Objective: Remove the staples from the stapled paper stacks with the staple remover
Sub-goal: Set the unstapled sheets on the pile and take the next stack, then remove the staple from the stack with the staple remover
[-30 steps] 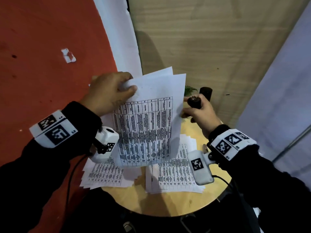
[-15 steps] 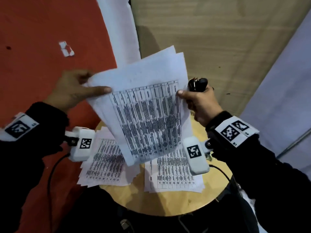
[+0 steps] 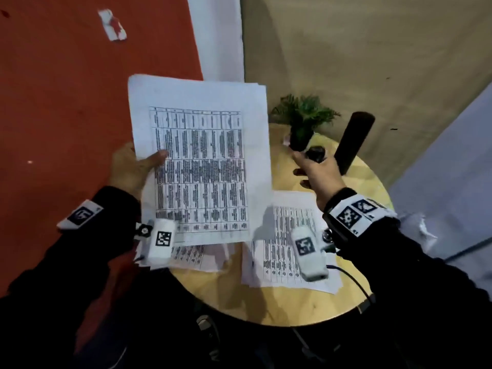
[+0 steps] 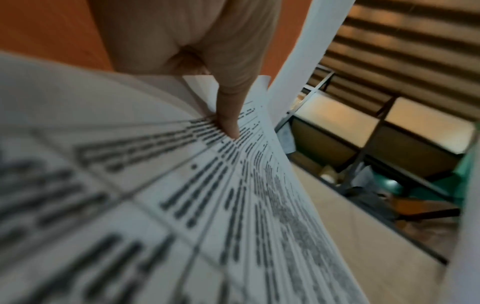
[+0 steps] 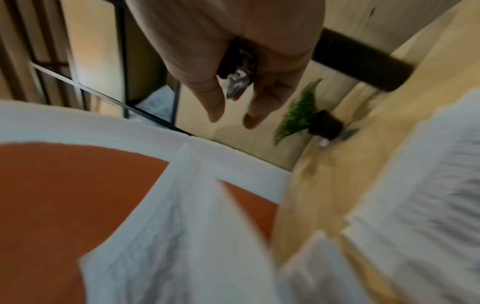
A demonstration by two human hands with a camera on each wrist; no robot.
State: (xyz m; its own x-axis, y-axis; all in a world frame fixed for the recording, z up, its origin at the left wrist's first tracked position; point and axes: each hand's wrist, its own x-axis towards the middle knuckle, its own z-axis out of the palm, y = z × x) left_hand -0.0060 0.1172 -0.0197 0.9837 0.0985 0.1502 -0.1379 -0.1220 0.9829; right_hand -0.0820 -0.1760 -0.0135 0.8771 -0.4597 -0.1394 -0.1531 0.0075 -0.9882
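Note:
My left hand [image 3: 138,169] pinches a printed paper stack [image 3: 202,161] by its left edge, thumb [image 4: 228,115] on the top sheet, holding it over the left side of the round wooden table [image 3: 279,304]. The sheets [image 4: 182,205] fan slightly at the top corner. No staple is visible. Apart from the stack, my right hand [image 3: 311,169] grips the black staple remover [image 3: 315,153] in its palm, with the index finger and thumb loose. The remover's metal claws [image 5: 236,82] show between the fingers.
Two more printed piles lie on the table, one [image 3: 287,249] under my right wrist, one [image 3: 191,257] under the held stack. A small potted plant [image 3: 303,121] and a black cylinder [image 3: 354,142] stand at the table's far edge. Red floor [image 3: 66,102] lies to the left.
My right hand has let go of the stack's right edge and moved right toward the plant with the remover. The left hand has lowered the stack and laid it flatter over the left pile.

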